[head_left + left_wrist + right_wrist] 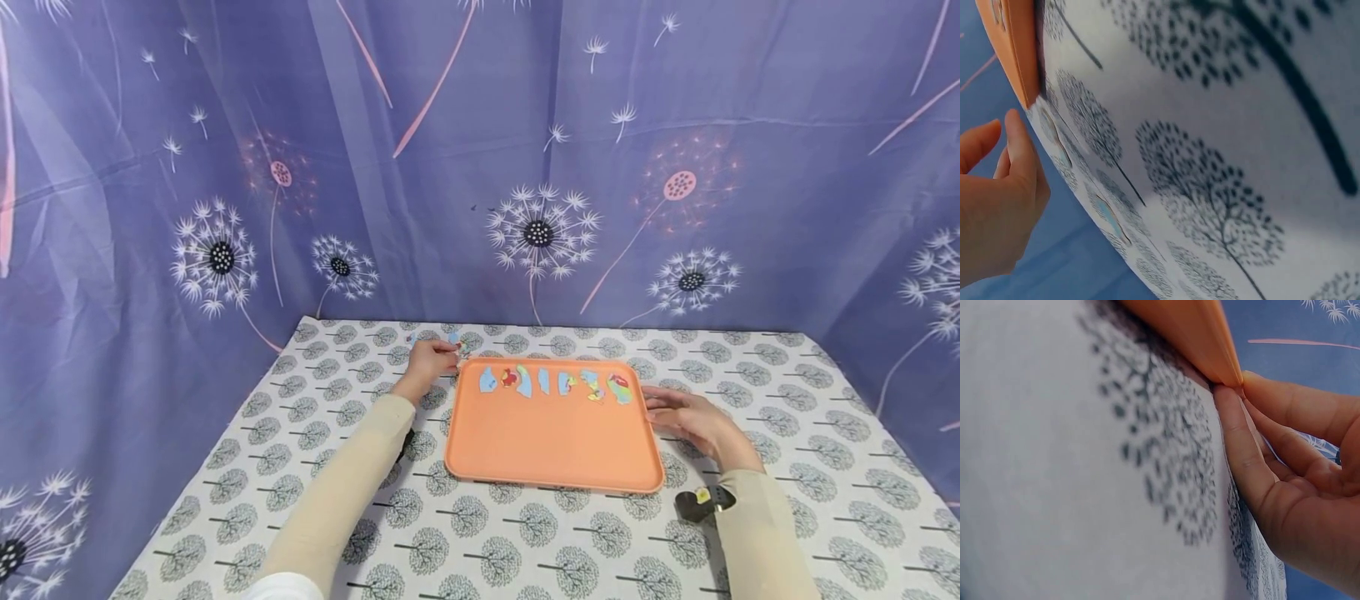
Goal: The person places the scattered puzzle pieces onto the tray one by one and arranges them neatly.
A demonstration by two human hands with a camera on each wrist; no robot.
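An orange tray [555, 442] lies on the table with a row of several colourful puzzle pieces [543, 382] along its far side. My right hand [693, 421] is at the tray's right edge; in the right wrist view its thumb and index finger pinch the tray's rim [1213, 344]. Just off the far left corner of the tray is my left hand [431, 362]. In the left wrist view its thumb and fingers stand apart with nothing between them. Beyond it, a loose blue puzzle piece [453, 337] lies on the cloth.
A white tablecloth [540, 542] with tree prints covers the table. Purple dandelion curtains [450, 208] rise behind and at both sides. Another small blue piece [410, 338] lies at the far left edge of the table. A dark wrist camera [701, 502] sits under the right wrist.
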